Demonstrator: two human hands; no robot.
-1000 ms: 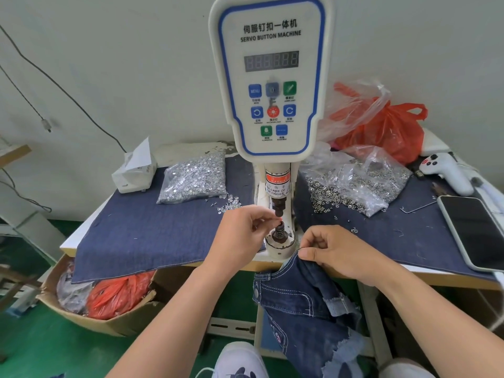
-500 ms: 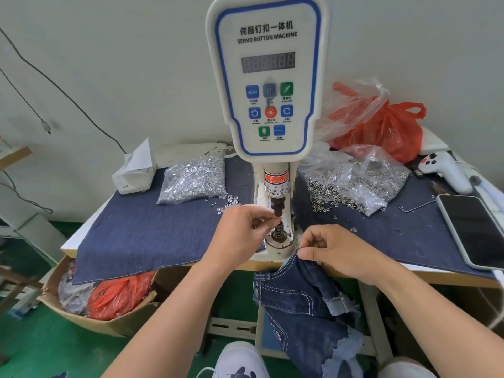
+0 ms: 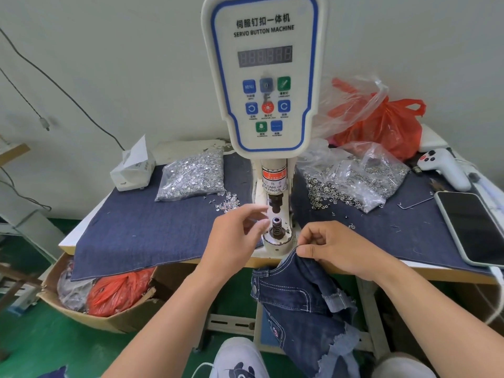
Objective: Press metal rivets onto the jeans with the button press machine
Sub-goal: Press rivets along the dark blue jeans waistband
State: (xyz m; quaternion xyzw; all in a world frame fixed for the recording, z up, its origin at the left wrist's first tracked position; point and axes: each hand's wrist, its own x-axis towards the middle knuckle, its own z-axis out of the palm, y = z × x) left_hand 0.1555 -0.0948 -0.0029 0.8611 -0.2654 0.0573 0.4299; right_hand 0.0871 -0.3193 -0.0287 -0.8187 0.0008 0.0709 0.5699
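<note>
Jeans hung below the surface edge, their waistband pinched in the right hand. The left hand, fingers loose and holding nothing visible, was beside the lower die (a rivet there I could not see). Next, I judged, the cloth must go over the die.

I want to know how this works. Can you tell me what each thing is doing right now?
White servo button machine: number display dark.
Spring-wrapped lower die: bare, no denim over it.
Dark blue denim jeans: hanging off the table edge, pinched at the top.
Right hand: pinching the jeans.
Left hand: fingers loose beside the die; blurred.
Black smartphone: screen dark, face up.
Clear bag of silver rivets: lying full.
</note>
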